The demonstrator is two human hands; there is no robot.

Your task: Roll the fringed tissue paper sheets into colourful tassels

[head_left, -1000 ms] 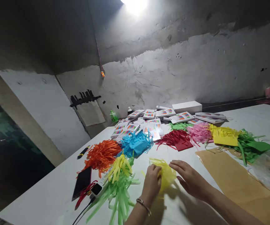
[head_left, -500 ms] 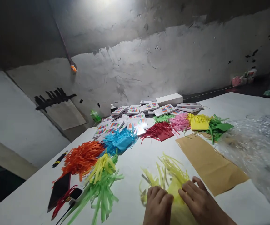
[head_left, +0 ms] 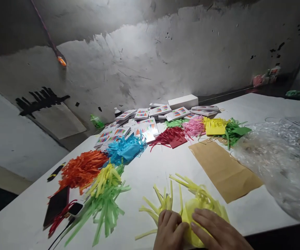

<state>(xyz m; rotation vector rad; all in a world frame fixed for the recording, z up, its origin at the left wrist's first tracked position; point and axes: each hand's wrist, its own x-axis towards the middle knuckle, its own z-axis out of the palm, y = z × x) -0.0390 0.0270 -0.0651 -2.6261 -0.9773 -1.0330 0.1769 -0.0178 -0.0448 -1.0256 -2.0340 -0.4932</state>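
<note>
Pale yellow fringed tissue paper (head_left: 191, 205) lies on the white table near its front edge, its cut strips fanning away from me. My left hand (head_left: 169, 229) is closed, fingers curled on the paper's left part. Flat across the paper's right part rests my right hand (head_left: 215, 227), fingers stretched out and pressed down. Part of the sheet is hidden beneath both hands. To the left is a light green tissue tassel (head_left: 108, 208) with a smaller yellow tassel (head_left: 108, 177) on top.
Orange (head_left: 83, 168), blue (head_left: 126, 149) and red (head_left: 172, 137) fringed bundles lie farther back. Printed boxes (head_left: 146, 128) pile up near the wall. Brown paper (head_left: 225, 173) and a clear plastic bag (head_left: 275, 163) are at right. A phone (head_left: 56, 206) and a cutter (head_left: 56, 172) lie left.
My right hand has gone from bent, raised fingers to lying flat on the yellow paper. The strips have spread out more to the left. The camera view has shifted slightly.
</note>
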